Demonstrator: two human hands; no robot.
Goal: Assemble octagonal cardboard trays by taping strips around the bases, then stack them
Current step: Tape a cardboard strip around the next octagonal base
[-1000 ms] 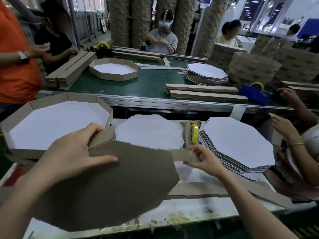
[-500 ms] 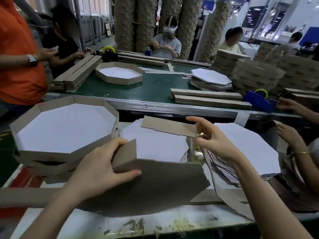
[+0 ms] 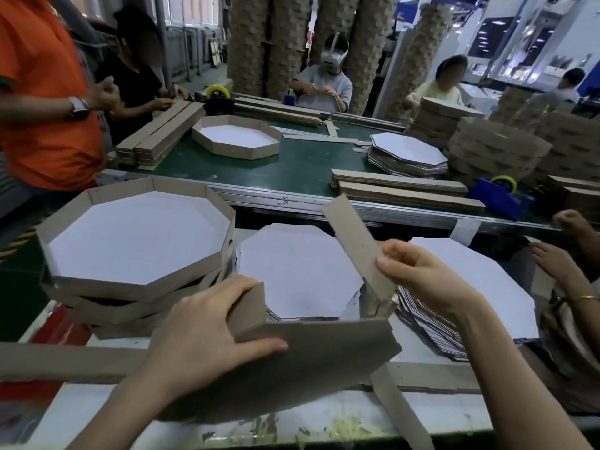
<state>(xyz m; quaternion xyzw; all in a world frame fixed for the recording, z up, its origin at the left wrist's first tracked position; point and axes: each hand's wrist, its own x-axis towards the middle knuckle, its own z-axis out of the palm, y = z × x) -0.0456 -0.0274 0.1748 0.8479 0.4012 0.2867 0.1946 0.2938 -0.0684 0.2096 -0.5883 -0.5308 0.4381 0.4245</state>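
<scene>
My left hand (image 3: 211, 332) grips a brown octagonal base (image 3: 292, 362), held tilted with its brown side toward me, and presses a folded strip end (image 3: 248, 311) against its left edge. My right hand (image 3: 418, 274) pinches the free end of the brown cardboard strip (image 3: 352, 235), which stands up and slants away to the upper left. Finished trays (image 3: 136, 245) with white insides lie stacked at the left. A pile of white-faced octagonal bases (image 3: 292, 271) sits behind the held base, another pile (image 3: 480, 287) at the right.
Loose strips (image 3: 48, 362) lie along the near table. Across the green conveyor (image 3: 292, 167) are a finished tray (image 3: 237, 138), strip bundles (image 3: 402, 190), a blue tape dispenser (image 3: 500, 193) and other people working. Another person's hands (image 3: 558, 261) are at the right.
My right hand has swung the strip's free end up from lying across to standing steeply. The held base has tipped more upright, and my left hand keeps its grip.
</scene>
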